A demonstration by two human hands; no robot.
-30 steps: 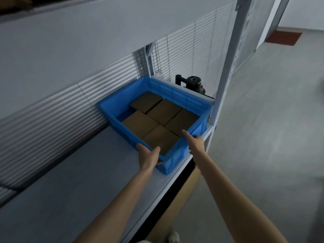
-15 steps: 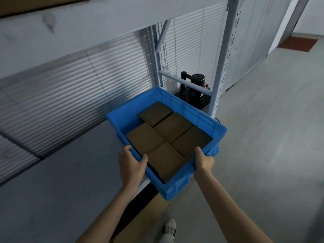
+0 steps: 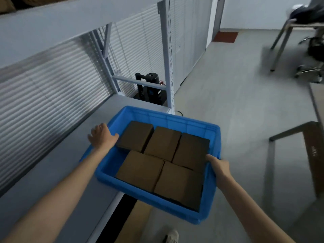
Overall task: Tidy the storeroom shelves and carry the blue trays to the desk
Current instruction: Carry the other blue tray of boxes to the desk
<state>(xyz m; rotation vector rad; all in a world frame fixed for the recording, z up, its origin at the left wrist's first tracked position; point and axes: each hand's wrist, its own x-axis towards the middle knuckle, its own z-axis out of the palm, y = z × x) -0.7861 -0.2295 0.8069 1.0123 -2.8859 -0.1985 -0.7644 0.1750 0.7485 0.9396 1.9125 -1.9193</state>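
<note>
Already, from the head view, I had the blue tray (image 3: 175, 121) half off the shelf (image 3: 52, 172), my left hand (image 3: 101, 137) clenched on its left rim, my right hand (image 3: 219, 166) on the right. Five cardboard boxes (image 3: 163, 142) sat inside. Next, I judged, I needed a level lift and a turn toward the surface (image 3: 317, 102).

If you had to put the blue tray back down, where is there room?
The shelf is bare between the blinds and its front edge, left of the tray. The floor is open between the shelf post and the desk legs. Inside the tray it is crowded: five boxes leave only a strip by the left hand.
</note>
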